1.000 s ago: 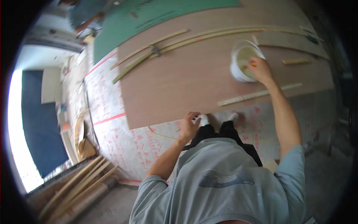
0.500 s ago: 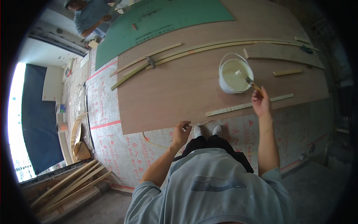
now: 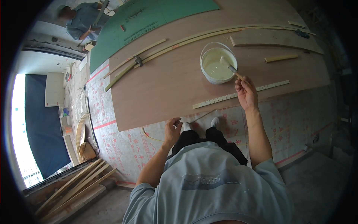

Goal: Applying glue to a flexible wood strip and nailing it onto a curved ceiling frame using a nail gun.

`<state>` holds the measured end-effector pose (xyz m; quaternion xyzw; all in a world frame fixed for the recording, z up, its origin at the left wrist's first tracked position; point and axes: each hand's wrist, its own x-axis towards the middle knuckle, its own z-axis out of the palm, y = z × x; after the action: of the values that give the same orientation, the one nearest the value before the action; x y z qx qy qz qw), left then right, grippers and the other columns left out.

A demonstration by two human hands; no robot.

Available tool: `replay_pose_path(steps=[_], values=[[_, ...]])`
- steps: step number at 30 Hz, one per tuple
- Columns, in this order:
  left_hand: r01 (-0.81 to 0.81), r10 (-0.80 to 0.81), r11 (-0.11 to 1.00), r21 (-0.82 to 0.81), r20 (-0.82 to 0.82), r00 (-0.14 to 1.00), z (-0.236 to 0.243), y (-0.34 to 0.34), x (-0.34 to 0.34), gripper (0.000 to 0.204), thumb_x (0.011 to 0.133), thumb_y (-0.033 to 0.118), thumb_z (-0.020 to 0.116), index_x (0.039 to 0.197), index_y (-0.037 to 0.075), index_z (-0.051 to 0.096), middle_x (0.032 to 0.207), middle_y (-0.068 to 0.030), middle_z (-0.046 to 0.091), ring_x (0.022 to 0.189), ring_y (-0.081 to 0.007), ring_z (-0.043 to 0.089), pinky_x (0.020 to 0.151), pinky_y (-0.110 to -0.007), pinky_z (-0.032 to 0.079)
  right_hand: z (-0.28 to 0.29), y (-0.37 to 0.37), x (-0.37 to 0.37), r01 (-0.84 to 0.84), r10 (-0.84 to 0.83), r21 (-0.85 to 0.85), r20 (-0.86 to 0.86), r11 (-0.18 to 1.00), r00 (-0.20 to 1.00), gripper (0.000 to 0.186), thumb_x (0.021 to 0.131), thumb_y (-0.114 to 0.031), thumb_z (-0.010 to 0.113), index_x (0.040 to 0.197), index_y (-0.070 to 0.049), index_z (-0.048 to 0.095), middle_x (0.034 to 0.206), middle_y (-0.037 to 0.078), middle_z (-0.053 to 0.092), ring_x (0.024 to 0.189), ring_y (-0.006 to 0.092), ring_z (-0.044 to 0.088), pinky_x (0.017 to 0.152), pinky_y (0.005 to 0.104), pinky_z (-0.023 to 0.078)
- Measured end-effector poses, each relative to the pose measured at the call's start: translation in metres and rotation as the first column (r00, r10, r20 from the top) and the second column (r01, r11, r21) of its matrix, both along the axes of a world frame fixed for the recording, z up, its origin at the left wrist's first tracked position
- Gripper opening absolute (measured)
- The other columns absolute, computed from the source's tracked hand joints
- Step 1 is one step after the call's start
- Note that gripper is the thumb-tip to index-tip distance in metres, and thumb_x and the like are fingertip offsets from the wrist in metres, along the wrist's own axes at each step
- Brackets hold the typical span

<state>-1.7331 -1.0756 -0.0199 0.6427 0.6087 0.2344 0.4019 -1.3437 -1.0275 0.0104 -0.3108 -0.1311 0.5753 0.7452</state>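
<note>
My right hand (image 3: 246,92) is closed round the wooden handle of a paintbrush (image 3: 234,70), whose bristles are coated with pale paste. Those bristles are over the mouth of a white bucket (image 3: 218,79) holding creamy white liquid, its wire handle raised at the far side. Between the bucket and the near board edge lies a narrow wooden strip (image 3: 220,99) with many cross cuts and pale patches. My left hand (image 3: 172,129) hangs by the near edge of the brown board (image 3: 156,93), empty, with its fingers loosely bent and apart.
A hammer (image 3: 138,61) lies by long wooden strips (image 3: 190,42). Farther right are a wide plank (image 3: 268,39) and a short wood piece (image 3: 281,58). A green sheet (image 3: 149,18) covers the far left. Another person (image 3: 82,22) stands beyond it. Loose boards (image 3: 80,186) lie lower left.
The view has shifted, so the bucket and board appear farther left and higher. The brush stays over the bucket, its bristles now more evenly coated. The other person's arms have moved.
</note>
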Motion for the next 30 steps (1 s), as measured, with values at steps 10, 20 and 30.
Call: replay_pose_path(steps=[10, 20, 30], values=[[0.12, -0.11, 0.989, -0.084, 0.108, 0.988, -0.012, 0.037, -0.025, 0.026, 0.087, 0.011, 0.068, 0.11, -0.001, 0.069, 0.082, -0.0077, 0.068, 0.074, -0.0142, 0.06, 0.069, -0.029, 0.05, 0.002, -0.002, -0.041, 0.138, -0.179, -0.117, -0.506, 0.983, 0.844, 0.024, 0.099, -0.024, 0.06, 0.094, -0.001, 0.063, 0.085, 0.009, 0.063, 0.075, 0.0166, 0.056, 0.064, 0.0264, 0.046], [0.473, -0.442, 0.851, 0.229, -0.176, 0.88, -0.033, 0.08, 0.016, 0.043, 0.074, 0.022, 0.079, 0.113, 0.01, 0.067, 0.109, -0.0082, 0.063, 0.111, -0.0291, 0.054, 0.095, -0.044, 0.037, 0.029, -0.117, -0.162, 0.233, 0.044, -0.277, 0.727, 0.932, 0.686, 0.016, 0.097, -0.012, 0.061, 0.107, 0.0, 0.066, 0.089, 0.008, 0.067, 0.074, 0.0119, 0.06, 0.066, 0.0268, 0.049], [0.432, -0.412, 0.852, 0.297, -0.129, 0.902, -0.058, 0.083, 0.049, 0.035, 0.075, 0.03, 0.079, 0.102, 0.01, 0.069, 0.101, -0.0052, 0.066, 0.107, -0.0264, 0.055, 0.09, -0.043, 0.032, -0.018, -0.115, -0.226, 0.396, 0.058, -0.222, 0.921, 0.891, 0.386, 0.015, 0.095, -0.008, 0.062, 0.106, 0.001, 0.067, 0.09, 0.008, 0.069, 0.078, 0.0119, 0.064, 0.072, 0.0258, 0.051]])
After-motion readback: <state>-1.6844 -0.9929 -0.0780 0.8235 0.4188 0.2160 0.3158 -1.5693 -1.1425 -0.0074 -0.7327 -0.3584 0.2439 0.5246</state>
